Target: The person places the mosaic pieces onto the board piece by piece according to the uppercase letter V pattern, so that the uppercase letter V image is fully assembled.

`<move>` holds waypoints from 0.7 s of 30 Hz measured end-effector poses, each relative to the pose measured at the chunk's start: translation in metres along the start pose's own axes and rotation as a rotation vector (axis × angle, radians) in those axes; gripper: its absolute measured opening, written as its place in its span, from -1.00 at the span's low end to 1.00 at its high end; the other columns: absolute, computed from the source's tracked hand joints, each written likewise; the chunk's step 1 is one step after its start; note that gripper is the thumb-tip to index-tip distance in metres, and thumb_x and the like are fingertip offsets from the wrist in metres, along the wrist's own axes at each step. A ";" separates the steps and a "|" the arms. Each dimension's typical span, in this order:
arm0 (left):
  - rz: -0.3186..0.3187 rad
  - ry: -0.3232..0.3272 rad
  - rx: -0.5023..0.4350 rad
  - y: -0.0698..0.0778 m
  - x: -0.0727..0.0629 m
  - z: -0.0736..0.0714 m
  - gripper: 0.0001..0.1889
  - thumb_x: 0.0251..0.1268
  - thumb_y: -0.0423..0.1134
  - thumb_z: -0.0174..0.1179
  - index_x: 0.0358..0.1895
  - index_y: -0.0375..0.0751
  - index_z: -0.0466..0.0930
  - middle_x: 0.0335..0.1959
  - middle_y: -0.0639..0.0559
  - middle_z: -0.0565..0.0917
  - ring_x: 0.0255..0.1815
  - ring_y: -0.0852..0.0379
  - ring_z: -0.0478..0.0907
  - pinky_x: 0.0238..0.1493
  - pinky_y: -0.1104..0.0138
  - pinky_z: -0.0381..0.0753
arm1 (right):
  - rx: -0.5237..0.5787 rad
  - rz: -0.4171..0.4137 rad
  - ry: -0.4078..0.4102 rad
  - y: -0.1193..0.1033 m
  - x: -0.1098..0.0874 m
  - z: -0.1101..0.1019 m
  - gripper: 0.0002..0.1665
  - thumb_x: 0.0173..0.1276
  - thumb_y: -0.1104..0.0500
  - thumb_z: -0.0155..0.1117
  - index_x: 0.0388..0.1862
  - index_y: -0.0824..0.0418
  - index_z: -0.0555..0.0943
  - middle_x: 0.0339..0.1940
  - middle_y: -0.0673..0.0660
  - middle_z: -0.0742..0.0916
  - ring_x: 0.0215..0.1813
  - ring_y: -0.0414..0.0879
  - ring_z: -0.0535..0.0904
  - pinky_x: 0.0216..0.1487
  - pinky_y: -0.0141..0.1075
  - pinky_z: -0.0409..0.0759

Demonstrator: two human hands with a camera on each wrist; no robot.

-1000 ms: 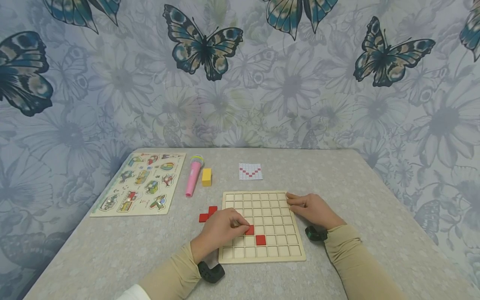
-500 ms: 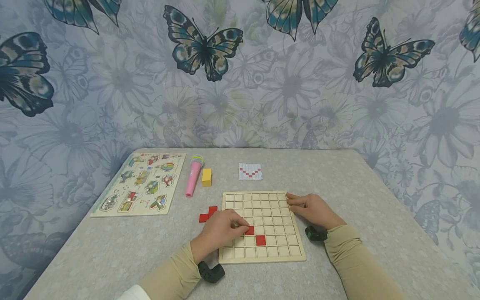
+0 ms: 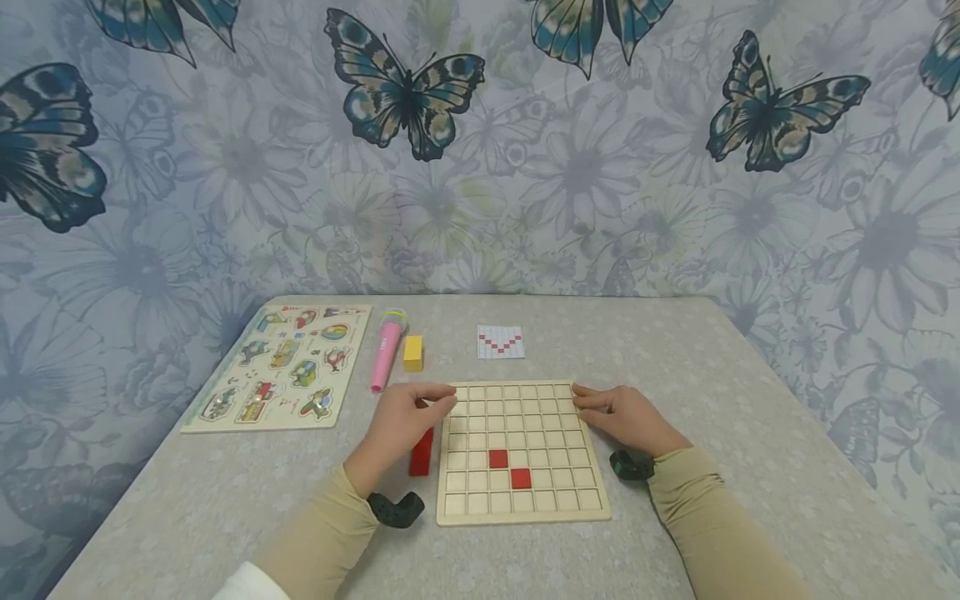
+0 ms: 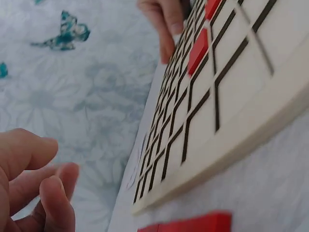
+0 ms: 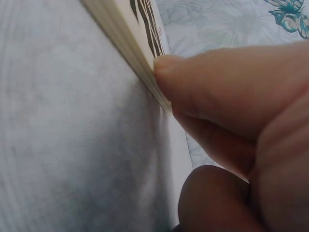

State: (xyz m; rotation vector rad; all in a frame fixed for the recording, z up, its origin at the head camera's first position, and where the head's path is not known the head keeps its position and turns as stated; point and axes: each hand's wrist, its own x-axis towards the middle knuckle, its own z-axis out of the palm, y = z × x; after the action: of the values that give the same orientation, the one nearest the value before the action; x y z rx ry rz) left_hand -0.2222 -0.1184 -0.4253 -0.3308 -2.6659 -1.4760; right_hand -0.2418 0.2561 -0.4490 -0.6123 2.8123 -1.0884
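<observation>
In the head view, my left hand is over the left edge of the pale wooden grid board, partly hiding the loose red square tiles. The left wrist view shows its thumb and fingers loosely bent, apart, with nothing between them; a red tile lies below the board's rim. One red tile and another red tile sit in neighbouring grid cells, diagonal to each other. My right hand rests its extended fingertips against the board's right edge near the far corner.
A small card with a red V-shaped pattern lies behind the board. To its left are a yellow block, a pink toy microphone and a picture puzzle board. The patterned wall rises behind the table.
My left hand has let go of the red tile, now lying in its cell, and moved left and away from me to the loose tiles. The right hand has stayed at the board's edge.
</observation>
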 end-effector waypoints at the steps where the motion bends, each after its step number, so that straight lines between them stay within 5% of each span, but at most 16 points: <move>1: -0.014 0.011 0.020 -0.002 0.002 -0.004 -0.64 0.35 -0.15 0.38 0.14 -0.20 0.75 -0.14 0.02 0.81 -0.31 0.13 0.61 -0.37 0.37 0.58 | 0.001 -0.001 0.000 0.000 0.000 0.000 -0.62 0.48 0.12 0.34 0.22 0.20 0.69 0.42 0.07 0.58 0.44 0.05 0.50 0.35 -0.01 0.50; 5: -0.085 0.050 0.108 -0.015 0.008 -0.014 -0.60 0.37 -0.18 0.33 0.20 -0.24 0.70 -0.12 -0.06 0.79 -0.24 0.09 0.66 -0.32 0.33 0.63 | -0.003 -0.002 0.001 -0.001 0.000 0.000 -0.62 0.48 0.12 0.34 0.21 0.20 0.69 0.42 0.07 0.58 0.44 0.05 0.50 0.34 -0.01 0.51; 11: -0.183 0.037 0.150 -0.033 0.011 -0.020 -0.75 0.37 -0.17 0.33 0.01 -0.17 0.76 -0.14 -0.03 0.78 -0.26 0.11 0.66 -0.30 0.32 0.62 | -0.001 0.007 -0.002 -0.004 -0.002 0.000 -0.62 0.49 0.13 0.33 0.22 0.21 0.69 0.42 0.08 0.58 0.44 0.07 0.49 0.35 0.01 0.50; 21: -0.185 -0.075 0.166 -0.041 0.014 -0.028 -0.78 0.26 -0.11 0.43 -0.12 -0.12 0.75 -0.23 0.03 0.76 -0.25 0.12 0.63 -0.22 0.28 0.58 | 0.000 0.010 -0.003 -0.004 -0.002 -0.001 -0.62 0.49 0.13 0.32 0.23 0.21 0.68 0.43 0.08 0.57 0.44 0.07 0.49 0.35 0.01 0.50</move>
State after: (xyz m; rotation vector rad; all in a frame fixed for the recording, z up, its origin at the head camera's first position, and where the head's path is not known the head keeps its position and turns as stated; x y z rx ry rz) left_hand -0.2462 -0.1609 -0.4416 -0.1337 -2.9241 -1.2962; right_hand -0.2391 0.2546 -0.4457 -0.5982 2.8101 -1.0851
